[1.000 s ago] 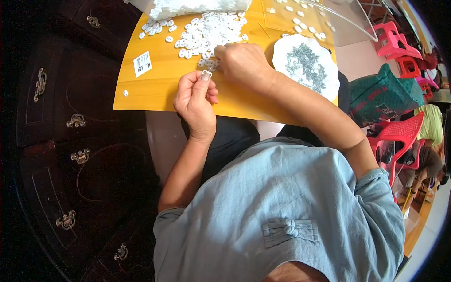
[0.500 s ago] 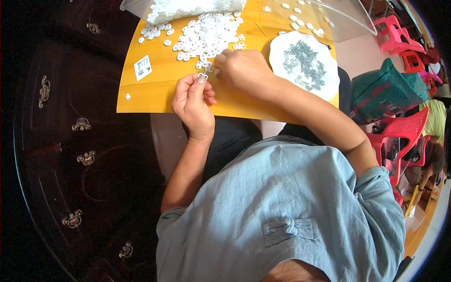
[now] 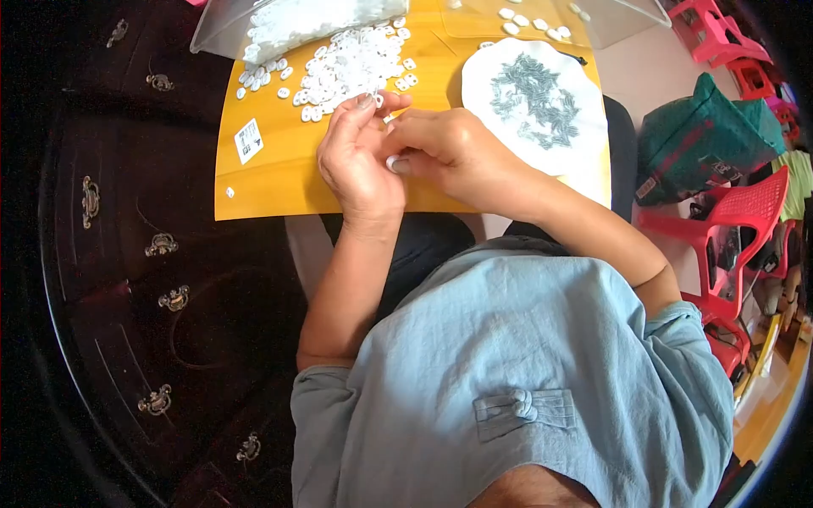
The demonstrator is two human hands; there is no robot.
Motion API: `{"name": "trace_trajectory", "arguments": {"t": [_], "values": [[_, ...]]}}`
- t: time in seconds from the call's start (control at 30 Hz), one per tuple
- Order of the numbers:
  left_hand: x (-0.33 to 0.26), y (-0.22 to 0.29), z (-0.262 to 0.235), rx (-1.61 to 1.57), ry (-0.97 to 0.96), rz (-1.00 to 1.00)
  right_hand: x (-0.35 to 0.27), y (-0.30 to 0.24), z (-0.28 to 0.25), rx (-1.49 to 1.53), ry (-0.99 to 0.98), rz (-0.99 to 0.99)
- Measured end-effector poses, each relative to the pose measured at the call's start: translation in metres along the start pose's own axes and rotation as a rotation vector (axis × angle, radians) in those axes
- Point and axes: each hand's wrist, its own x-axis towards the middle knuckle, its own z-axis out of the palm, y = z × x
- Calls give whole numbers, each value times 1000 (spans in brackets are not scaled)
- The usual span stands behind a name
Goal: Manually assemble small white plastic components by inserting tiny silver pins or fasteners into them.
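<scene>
My left hand (image 3: 362, 157) is over the near part of the yellow table, palm partly up. Its thumb and finger pinch a small white plastic piece with a loop (image 3: 378, 100). Against it, my right hand (image 3: 445, 152) is closed, with a small white oval piece (image 3: 392, 162) at its thumb tip. Just beyond both hands spreads a heap of small white oval pieces with two holes (image 3: 351, 63). To the right stands a white scalloped plate (image 3: 483, 93) bearing many small grey-green slivers (image 3: 535, 93); their exact kind is too small to tell.
A clear plastic bin (image 3: 222, 30) of white pieces stands at the far left. A printed label (image 3: 248, 140) and a single white piece (image 3: 230, 192) lie on the yellow tabletop (image 3: 279, 182). Dark drawers (image 3: 127, 279) flank the left; a green bag (image 3: 707, 140) and red chairs (image 3: 749, 220) stand right.
My right hand has come back from the heap's edge toward me, now against my left hand with a white oval piece showing at its thumb. My left hand keeps its pinch.
</scene>
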Motion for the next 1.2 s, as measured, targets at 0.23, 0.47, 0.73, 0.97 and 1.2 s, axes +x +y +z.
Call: {"name": "trace_trajectory", "arguments": {"t": [0.23, 0.47, 0.73, 0.97, 1.2], "values": [[-8, -6, 18, -82, -13, -67, -21, 4, -4, 268, 88, 164], [-21, -18, 34, 36, -11, 5, -42, 8, -10, 531, 197, 254], [-48, -26, 39, 465, -123, 277, -49, 13, -54, 817, 349, 497], [-57, -26, 48, 630, -205, 342, -56, 15, -62, 888, 330, 493], [-60, -23, 54, 671, -229, 333, -58, 12, -66, 836, 316, 461]]}}
